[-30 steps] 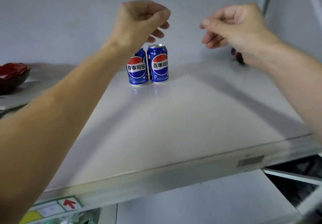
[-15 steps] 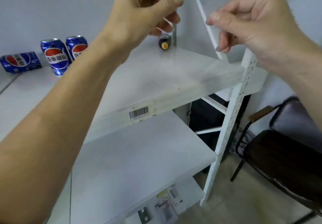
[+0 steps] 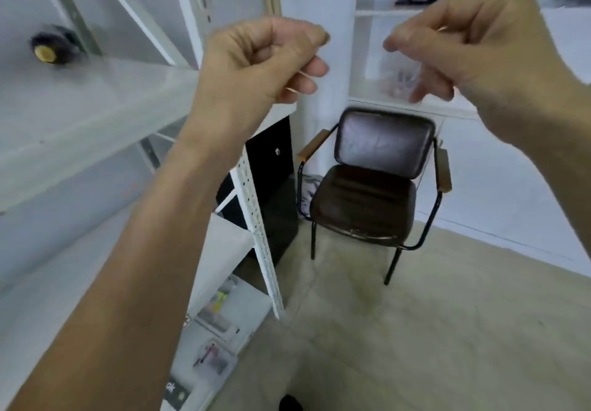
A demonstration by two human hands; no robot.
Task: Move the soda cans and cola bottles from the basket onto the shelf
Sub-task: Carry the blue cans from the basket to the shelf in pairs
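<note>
Both hands, left hand point(image 3: 256, 62) and right hand point(image 3: 460, 42), are hanging loosely curled, grasping nothing; likely turning from the shelf point(image 3: 80, 116) toward the unseen basket.

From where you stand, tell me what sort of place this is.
Probably an office or a storeroom mocked up as a shop: a white metal shelving unit with perforated uprights, a dark padded armchair with wooden armrests on pale flooring, and a black bottle lying on the shelf.

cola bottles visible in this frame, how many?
1. A dark bottle with a yellow cap lies on its side on the upper shelf at far left, blurred. No cans or basket in view; more may sit outside the frame. Both hands hold nothing.
</note>
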